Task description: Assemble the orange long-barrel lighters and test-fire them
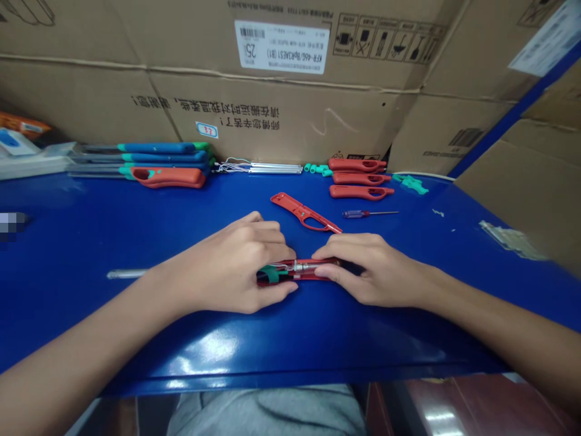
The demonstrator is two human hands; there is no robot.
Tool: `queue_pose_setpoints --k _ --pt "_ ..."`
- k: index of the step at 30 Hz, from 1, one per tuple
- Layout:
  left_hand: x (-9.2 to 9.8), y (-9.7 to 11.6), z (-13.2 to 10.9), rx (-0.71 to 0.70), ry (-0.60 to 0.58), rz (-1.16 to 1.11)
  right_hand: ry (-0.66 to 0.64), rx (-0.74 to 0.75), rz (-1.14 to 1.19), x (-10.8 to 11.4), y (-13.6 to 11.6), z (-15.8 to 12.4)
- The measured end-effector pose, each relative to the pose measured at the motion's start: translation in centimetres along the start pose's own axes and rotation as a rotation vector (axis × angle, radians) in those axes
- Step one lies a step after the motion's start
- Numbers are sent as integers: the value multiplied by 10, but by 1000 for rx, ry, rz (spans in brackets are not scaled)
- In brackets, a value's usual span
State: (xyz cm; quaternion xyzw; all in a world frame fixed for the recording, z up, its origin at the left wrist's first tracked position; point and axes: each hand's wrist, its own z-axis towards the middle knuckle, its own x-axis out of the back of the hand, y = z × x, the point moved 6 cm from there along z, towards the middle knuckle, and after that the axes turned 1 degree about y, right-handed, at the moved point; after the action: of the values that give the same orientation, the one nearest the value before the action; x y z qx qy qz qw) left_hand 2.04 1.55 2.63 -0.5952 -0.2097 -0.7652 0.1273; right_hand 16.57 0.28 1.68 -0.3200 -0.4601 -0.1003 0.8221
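A red lighter half-shell (pixel 311 277) lies on the blue table between my hands, with its inner parts exposed. Fingers and thumb of my left hand (pixel 240 260) close around its left part, beside a green trigger (pixel 272 274) and thin wires. At the other end, my right hand (pixel 374 269) pinches the shell and a silver-ended cylindrical insert (pixel 303 266); the fingers hide part of it. A metal tube (pixel 127 274) sticks out to the left behind my left wrist. Just beyond my hands lies the other red half-shell (pixel 302 212), with a trigger opening.
A screwdriver (pixel 363 214) lies behind my right hand. Along the back are red shells (pixel 358 192), green pieces (pixel 411 183), metal tubes with wires (pixel 276 168) and stacked blue lighters (pixel 158 148) with one red lighter (pixel 170 177). Cardboard (pixel 308 103) walls the rear.
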Motion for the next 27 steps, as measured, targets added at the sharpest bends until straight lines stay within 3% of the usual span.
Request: queue_pose_setpoints --k 5,14,19,27 --pt "-6 -6 0 64 -69 -36 -95 -115 -17 -2 7 1" --pt "-13 -8 2 122 -120 -179 -139 -155 -50 -4 10 3" --pt "-9 -11 1 159 -49 -244 -135 -111 -64 -4 10 2" --pt "-8 -5 5 79 -3 -321 -104 -53 -106 -6 7 1"
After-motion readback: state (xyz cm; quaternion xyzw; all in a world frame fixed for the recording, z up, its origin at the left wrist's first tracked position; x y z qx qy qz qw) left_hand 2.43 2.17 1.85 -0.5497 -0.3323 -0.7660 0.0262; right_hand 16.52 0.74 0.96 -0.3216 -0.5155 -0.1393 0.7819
